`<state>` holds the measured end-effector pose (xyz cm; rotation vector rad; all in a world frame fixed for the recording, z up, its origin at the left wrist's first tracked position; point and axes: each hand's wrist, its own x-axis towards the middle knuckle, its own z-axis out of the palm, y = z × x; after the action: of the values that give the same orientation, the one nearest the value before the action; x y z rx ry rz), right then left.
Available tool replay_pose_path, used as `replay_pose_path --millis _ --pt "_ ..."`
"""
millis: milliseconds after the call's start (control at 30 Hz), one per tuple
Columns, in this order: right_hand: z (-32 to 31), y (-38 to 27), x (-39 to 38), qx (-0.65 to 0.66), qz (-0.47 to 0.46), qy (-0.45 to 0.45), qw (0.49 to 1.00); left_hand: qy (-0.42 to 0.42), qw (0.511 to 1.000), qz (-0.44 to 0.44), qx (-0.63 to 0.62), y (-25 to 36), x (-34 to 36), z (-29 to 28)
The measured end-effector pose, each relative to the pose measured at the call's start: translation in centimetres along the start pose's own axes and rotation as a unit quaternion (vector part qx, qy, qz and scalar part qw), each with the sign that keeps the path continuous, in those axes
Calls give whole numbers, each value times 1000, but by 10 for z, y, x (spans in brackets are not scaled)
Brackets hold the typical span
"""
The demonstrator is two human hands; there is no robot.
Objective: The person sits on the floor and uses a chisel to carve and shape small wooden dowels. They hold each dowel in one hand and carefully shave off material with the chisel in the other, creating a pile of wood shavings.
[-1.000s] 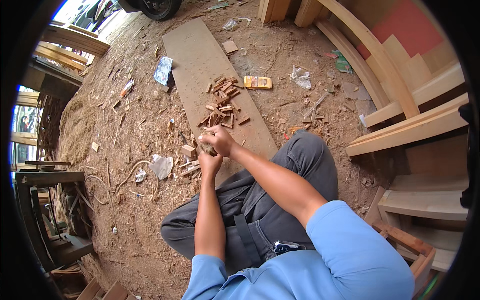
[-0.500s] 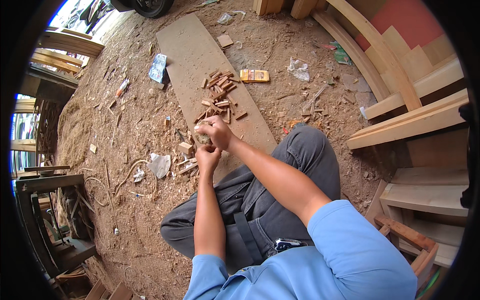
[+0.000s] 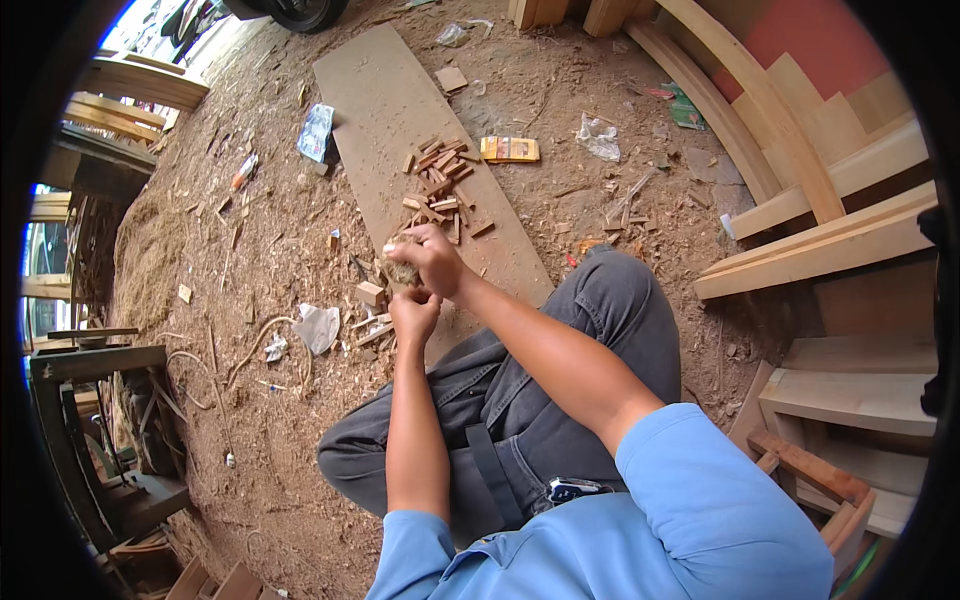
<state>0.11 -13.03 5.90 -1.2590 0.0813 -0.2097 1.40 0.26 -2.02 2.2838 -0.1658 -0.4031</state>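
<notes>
Over the near part of a long flat board (image 3: pixel 372 95), my right hand (image 3: pixel 434 258) is closed round a rough, tan-grey lump (image 3: pixel 401 268) that looks like a stone. Just below it, my left hand (image 3: pixel 414 314) is closed in a pinch; whatever sits between its fingertips is hidden. Both hands are close together. Beyond them, a pile of small reddish-brown wooden sticks (image 3: pixel 440 185) lies loosely on the board. A small pale wood block (image 3: pixel 370 293) rests to the left of my hands, with thin offcuts (image 3: pixel 374 333) near it.
Wood shavings cover the ground. A yellow packet (image 3: pixel 510 150) lies right of the board, a blue-white packet (image 3: pixel 315 133) left of it. Crumpled white plastic (image 3: pixel 318 329) and a cord (image 3: pixel 255 345) lie on the left. Long timber pieces (image 3: pixel 820 240) stand along the right side.
My right hand has shifted slightly up and left with the lump, which shows more now. My left hand stays almost in place. The pile of sticks looks the same.
</notes>
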Motion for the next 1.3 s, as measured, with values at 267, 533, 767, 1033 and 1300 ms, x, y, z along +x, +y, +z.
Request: replay_pose_path --millis 267,533,767,1033,1300 --pt "-7 1 4 -13 20 -6 1000 -4 1000 2 19 7 -3 -7" --pt "0 0 -2 0 18 9 1000 -13 998 -23 50 5 -3 -7" --pt "-3 6 -1 -44 34 -7 998 -4 999 -11 30 2 -5 -7" --pt "-1 -4 0 28 18 13 999 -23 1000 2 19 4 -7 -7" --pt "5 -1 -9 -88 29 26 995 -13 999 -41 7 -3 -2 -3"
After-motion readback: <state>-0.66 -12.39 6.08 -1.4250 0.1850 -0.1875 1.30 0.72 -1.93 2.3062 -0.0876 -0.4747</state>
